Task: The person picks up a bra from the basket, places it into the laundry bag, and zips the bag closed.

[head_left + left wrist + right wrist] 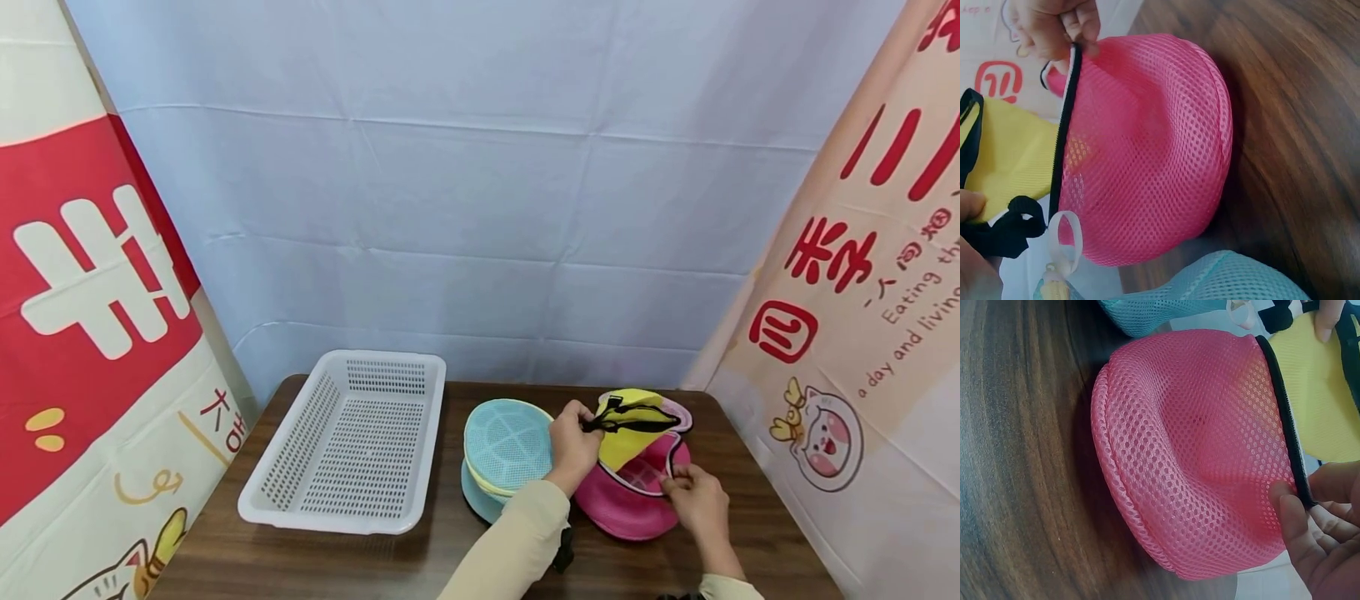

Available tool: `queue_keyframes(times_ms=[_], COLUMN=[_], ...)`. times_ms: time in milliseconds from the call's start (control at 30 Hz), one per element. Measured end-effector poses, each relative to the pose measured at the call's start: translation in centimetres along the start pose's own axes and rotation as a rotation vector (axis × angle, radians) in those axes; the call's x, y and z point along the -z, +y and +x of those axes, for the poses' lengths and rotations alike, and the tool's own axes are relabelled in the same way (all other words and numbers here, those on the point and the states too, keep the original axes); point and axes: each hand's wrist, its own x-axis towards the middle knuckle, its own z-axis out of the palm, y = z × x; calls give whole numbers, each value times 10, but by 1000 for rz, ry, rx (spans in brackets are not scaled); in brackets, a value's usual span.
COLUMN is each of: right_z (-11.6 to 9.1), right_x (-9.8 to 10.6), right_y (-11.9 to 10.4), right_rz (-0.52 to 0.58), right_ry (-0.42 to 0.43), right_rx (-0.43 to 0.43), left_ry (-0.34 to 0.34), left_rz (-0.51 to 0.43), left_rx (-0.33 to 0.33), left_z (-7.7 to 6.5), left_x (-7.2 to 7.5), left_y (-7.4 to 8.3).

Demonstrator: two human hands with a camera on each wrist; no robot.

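A pink mesh laundry bag [626, 512] stands on the table with its black zipped mouth unfastened and spread. My right hand [697, 500] pinches the zip edge at its right, thumb and fingers on either side of the mesh in the right wrist view. My left hand [576, 446] holds a yellow cloth piece with black straps [621, 450] by a strap, above the bag's mouth. In the left wrist view the yellow cloth [1019, 150] hangs beside the zip edge, and some yellow shows through the pink mesh [1147, 150].
Left of the pink bag, a light blue mesh bag [510, 442] with yellow trim lies on another blue piece [472, 492]. A white plastic basket [431, 450] sits on the left of the brown wooden table [225, 550]. Printed cloths hang on both sides.
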Motion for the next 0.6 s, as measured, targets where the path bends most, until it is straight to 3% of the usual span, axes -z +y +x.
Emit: queue_keyframes(times_ms=[400,600], right_z=[1,1], right_x=[0,-1], right_y=[1,0], right_rz=[13,15], right_ry=[-13,2], right_rx=[3,-12], left_ry=[-69,-92], left_rz=[113,246], left_rx=[-41,-64], left_z=[-3,-2], left_x=[-5,-5], left_y=[2,5])
